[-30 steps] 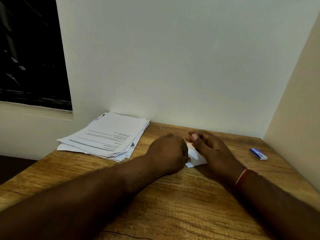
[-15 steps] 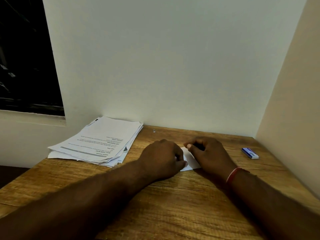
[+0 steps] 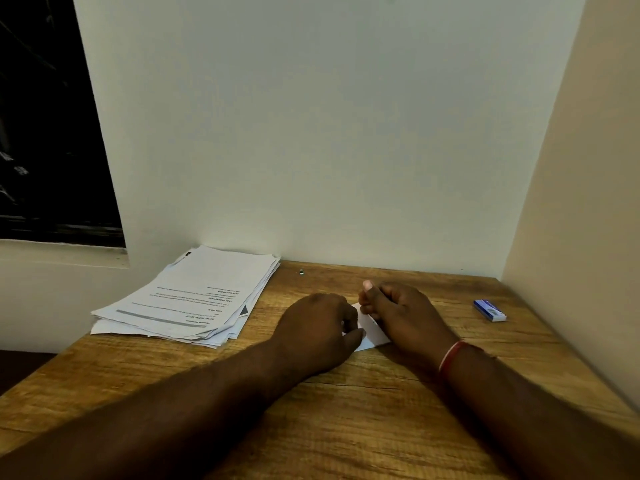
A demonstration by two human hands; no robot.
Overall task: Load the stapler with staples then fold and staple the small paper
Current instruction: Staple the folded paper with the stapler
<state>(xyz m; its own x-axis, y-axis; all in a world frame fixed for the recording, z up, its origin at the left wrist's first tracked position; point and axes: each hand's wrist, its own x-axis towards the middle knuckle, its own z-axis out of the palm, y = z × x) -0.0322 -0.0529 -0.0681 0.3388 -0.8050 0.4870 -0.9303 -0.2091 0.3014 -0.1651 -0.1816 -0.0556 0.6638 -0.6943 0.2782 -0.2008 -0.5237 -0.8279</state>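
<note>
Head view, looking down on both forearms where they meet near the middle of the wooden table (image 3: 346, 427). The left hand (image 3: 317, 332) lies knuckles-up with its fingers curled under; its thumb reaches to the right and presses on the near-left edge of the small paper (image 3: 373, 332), so the hand has hold of the sheet, though the fingertips are hidden under the hand itself. The right hand (image 3: 403, 313) is curled too. Its thumb and forefinger are drawn together at the paper's far corner, and one pale nail shows at the top of the hand. It grips the paper from the right, and its palm covers that side of the sheet.

The small paper is white and lies on the table between the two hands, touching both. Only a narrow wedge of it shows, with a crease running along it. A red thread band (image 3: 450, 356) circles the right wrist.

To the left of the hands, a loose stack of printed sheets (image 3: 194, 299) rests against the back wall, its near edges fanned out. A tiny metallic bit (image 3: 301, 271) sits on the table just beside the stack's far right corner. Well to the right, near the side wall, lies a small blue box (image 3: 490, 310). A dark window (image 3: 45, 133) fills the upper left.
</note>
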